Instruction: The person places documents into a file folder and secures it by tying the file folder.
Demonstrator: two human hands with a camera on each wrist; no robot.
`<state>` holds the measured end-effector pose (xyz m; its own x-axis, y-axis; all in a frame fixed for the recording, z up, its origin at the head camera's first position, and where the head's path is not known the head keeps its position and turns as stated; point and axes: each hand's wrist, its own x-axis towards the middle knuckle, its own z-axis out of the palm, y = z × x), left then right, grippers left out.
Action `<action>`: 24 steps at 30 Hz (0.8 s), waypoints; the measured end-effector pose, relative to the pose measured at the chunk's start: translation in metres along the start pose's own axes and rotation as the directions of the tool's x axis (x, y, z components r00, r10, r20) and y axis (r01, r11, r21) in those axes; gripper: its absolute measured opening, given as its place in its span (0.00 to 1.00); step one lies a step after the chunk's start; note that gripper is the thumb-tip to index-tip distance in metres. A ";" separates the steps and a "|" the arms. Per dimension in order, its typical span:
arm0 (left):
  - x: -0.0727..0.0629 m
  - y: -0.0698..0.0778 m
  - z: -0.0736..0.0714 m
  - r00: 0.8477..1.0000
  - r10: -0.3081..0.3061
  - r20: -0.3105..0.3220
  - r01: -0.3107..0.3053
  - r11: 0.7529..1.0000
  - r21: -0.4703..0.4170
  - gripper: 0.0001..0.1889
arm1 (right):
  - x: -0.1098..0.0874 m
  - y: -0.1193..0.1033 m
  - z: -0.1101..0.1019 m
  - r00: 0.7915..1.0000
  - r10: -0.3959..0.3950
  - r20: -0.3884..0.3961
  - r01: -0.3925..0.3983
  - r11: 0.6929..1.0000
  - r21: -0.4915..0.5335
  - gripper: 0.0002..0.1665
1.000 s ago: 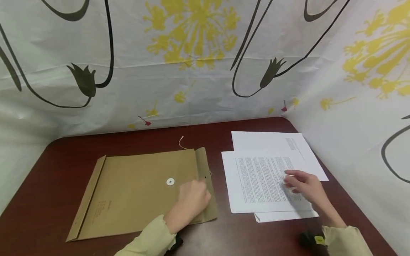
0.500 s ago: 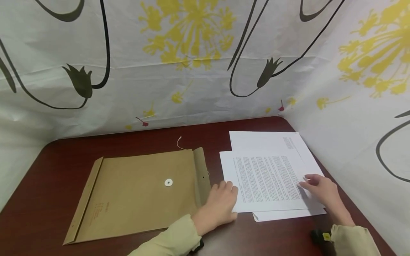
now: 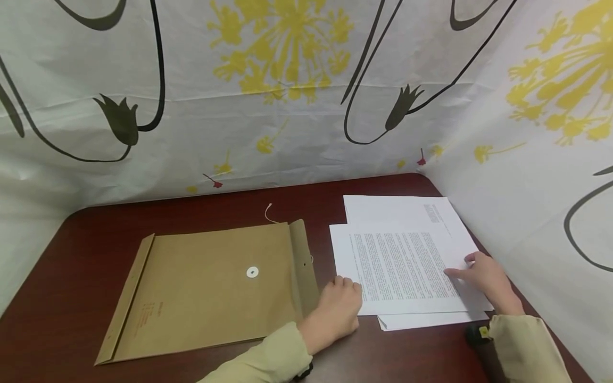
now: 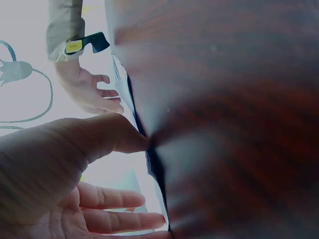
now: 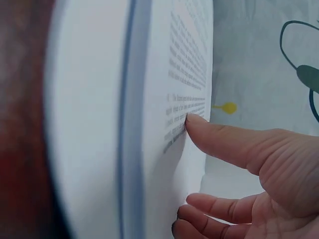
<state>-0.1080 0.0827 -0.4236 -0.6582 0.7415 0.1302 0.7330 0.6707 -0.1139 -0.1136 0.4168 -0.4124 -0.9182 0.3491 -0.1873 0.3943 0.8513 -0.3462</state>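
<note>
Overlapping white sheets of printed paper (image 3: 397, 271) lie on the right of the table. My left hand (image 3: 336, 308) rests at the lower left edge of the top sheet, between the paper and a brown envelope (image 3: 201, 287). In the left wrist view its thumb (image 4: 119, 133) and fairly straight fingers lie along the paper's edge, with no firm grip visible. At the right side of the sheets is my right hand (image 3: 493, 282). Its thumb (image 5: 224, 142) touches the printed face, while the loosely bent fingers sit by the right edge, partly hidden.
The envelope has a white button (image 3: 252, 272), an unfolded flap (image 3: 304, 263) on its right side and a loose string (image 3: 268, 213) behind it. Dark red-brown table (image 3: 215, 207) surrounds everything. Patterned white curtains (image 3: 287, 133) close off the back and right.
My left hand has moved right, from the envelope's flap to the left edge of the sheets. My right hand has shifted right and lowered to the sheets' right edge. The envelope stays put.
</note>
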 end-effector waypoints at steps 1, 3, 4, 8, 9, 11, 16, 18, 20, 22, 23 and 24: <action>0.000 0.000 -0.001 1.000 0.011 -0.007 -0.011 1.000 0.013 0.12 | 0.002 0.000 -0.001 1.000 0.013 0.008 -0.013 1.000 0.004 0.47; 0.000 0.001 -0.002 0.999 0.033 -0.013 -0.032 0.999 0.044 0.12 | 0.005 0.001 -0.002 0.999 0.032 0.025 -0.033 0.999 0.018 0.47; -0.001 0.001 -0.003 0.999 0.042 -0.013 -0.041 0.997 0.059 0.12 | 0.006 0.002 -0.002 0.999 0.040 0.029 -0.040 0.999 0.025 0.46; -0.001 0.003 -0.004 0.999 0.046 -0.001 -0.045 0.995 0.090 0.08 | 0.009 0.007 -0.002 0.998 0.061 0.019 -0.062 0.995 0.075 0.39; -0.001 0.003 -0.004 0.999 0.038 0.005 -0.038 0.996 0.085 0.07 | 0.009 0.008 -0.002 0.998 0.068 0.007 -0.068 0.993 0.093 0.36; 0.000 0.002 -0.004 1.000 0.018 0.005 -0.019 0.998 0.055 0.03 | 0.009 0.012 -0.001 0.997 0.074 -0.022 -0.070 0.988 0.137 0.29; 0.000 -0.005 -0.003 0.998 -0.053 -0.028 0.049 0.991 -0.128 0.01 | 0.006 0.022 -0.003 0.997 0.017 -0.070 -0.002 0.978 0.207 0.23; 0.000 -0.010 -0.003 0.994 -0.093 -0.065 0.077 0.974 -0.213 0.03 | 0.003 0.025 -0.005 0.999 -0.006 -0.042 0.015 0.975 0.222 0.27; 0.000 -0.015 -0.002 0.984 -0.143 -0.102 0.105 0.944 -0.312 0.06 | -0.002 0.027 -0.007 1.000 -0.020 0.005 0.018 0.970 0.244 0.33; 0.000 -0.019 -0.002 0.968 -0.209 -0.140 0.132 0.894 -0.428 0.06 | -0.008 0.029 -0.009 0.998 -0.034 0.057 0.017 0.959 0.283 0.38; 0.000 -0.021 -0.002 0.958 -0.243 -0.155 0.138 0.858 -0.495 0.05 | -0.011 0.029 -0.009 0.996 -0.043 0.075 0.018 0.949 0.315 0.39; 0.000 -0.022 -0.002 0.947 -0.280 -0.157 0.145 0.810 -0.568 0.05 | -0.015 0.029 -0.009 0.995 -0.053 0.086 0.019 0.935 0.355 0.39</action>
<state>-0.1241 0.0678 -0.4192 -0.8016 0.5114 0.3095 0.5956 0.6394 0.4862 -0.0891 0.4401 -0.4115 -0.9310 0.2684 -0.2473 0.3648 0.6634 -0.6534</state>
